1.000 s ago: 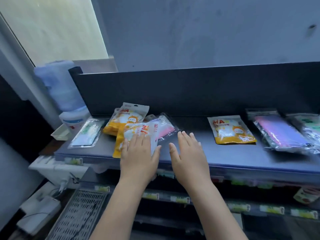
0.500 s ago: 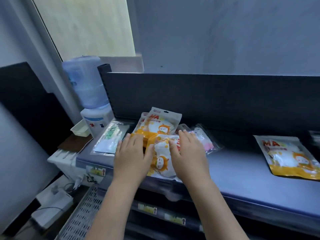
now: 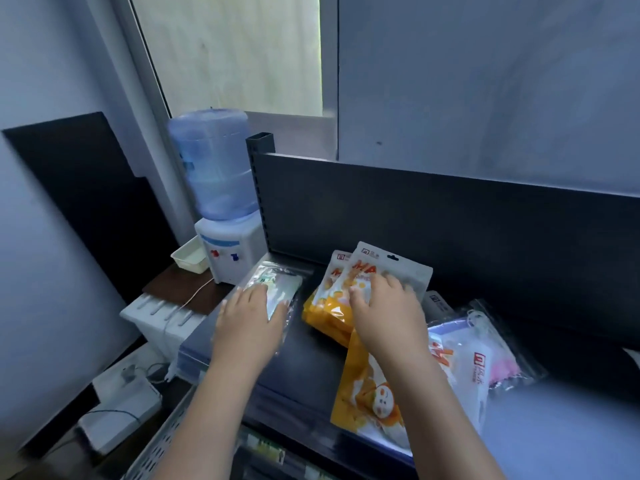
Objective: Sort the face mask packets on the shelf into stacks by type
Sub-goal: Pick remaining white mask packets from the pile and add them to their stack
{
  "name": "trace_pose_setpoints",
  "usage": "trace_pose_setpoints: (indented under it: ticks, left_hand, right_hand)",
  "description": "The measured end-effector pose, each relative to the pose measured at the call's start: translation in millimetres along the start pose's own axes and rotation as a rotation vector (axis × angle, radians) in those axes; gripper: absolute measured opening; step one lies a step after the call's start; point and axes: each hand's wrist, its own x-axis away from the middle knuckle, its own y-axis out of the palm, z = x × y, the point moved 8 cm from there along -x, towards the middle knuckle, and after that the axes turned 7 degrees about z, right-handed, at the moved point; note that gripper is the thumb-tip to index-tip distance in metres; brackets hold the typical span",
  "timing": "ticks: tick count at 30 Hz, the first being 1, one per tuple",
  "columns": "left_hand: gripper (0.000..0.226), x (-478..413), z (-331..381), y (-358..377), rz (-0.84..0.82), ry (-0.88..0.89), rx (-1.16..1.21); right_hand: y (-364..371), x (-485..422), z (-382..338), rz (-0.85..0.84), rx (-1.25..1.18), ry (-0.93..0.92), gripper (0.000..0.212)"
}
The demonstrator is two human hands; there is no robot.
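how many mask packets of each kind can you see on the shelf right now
orange and white packets: 3, two stacked at back, one in front
clear packets: 2, one green mask, one pink mask
part-hidden packet behind the right hand: 1, kind unclear
total: 6

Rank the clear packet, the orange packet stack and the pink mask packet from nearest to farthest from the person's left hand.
1. Clear packet: under the fingers of the left hand, farthest left of the three.
2. Orange packet stack: just to the right of that hand, not touching it.
3. Pink mask packet: far off to the right.
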Motion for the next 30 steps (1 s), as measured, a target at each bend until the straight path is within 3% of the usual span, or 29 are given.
trace_pose_setpoints:
  ticks: [3,7,11,14,18,22,26,30]
  left_hand:
    - [0.048,-19,-18,16,-0.084,0.037,-0.028]
    - [0.048,-42,-41,43,-0.318,0.024,-0.057]
    - [0.064,-62,-47,39,-0.322,-0.117,-0.036]
    - [0.085,-75,-56,34,-0.292,-0.231,0.121]
    - [0.086,-78,-66,35,-0.308,-0.384,0.611]
    - [0.062,-81,-67,45,-0.387,-0.437,0.906]
    - [0.038,-83,-63,39,-0.39,-0.366,1.004]
    - [0.031,-87,-72,30,-0.379,-0.365,1.046]
  right_hand:
    - [15,-9,5,-0.051,0.129,0.181,0.069]
    - [26,-18,5,-0.1,0.18,0.309,0.073]
    - [19,-22,-8,-0.015,0.155,0.353,0.071]
    - [13,-21,-15,0.118,-0.036,0.419,0.071]
    - [9,-14,-26,0.388,-0.358,0.374,0.08]
    - [11,-8,-26,0.476,-0.573,0.456,0.081]
    - [18,-4,-25,0.387,-0.708,0.576,0.044]
    - [22,-5,-38,0.313,-0.757,0.515,0.037]
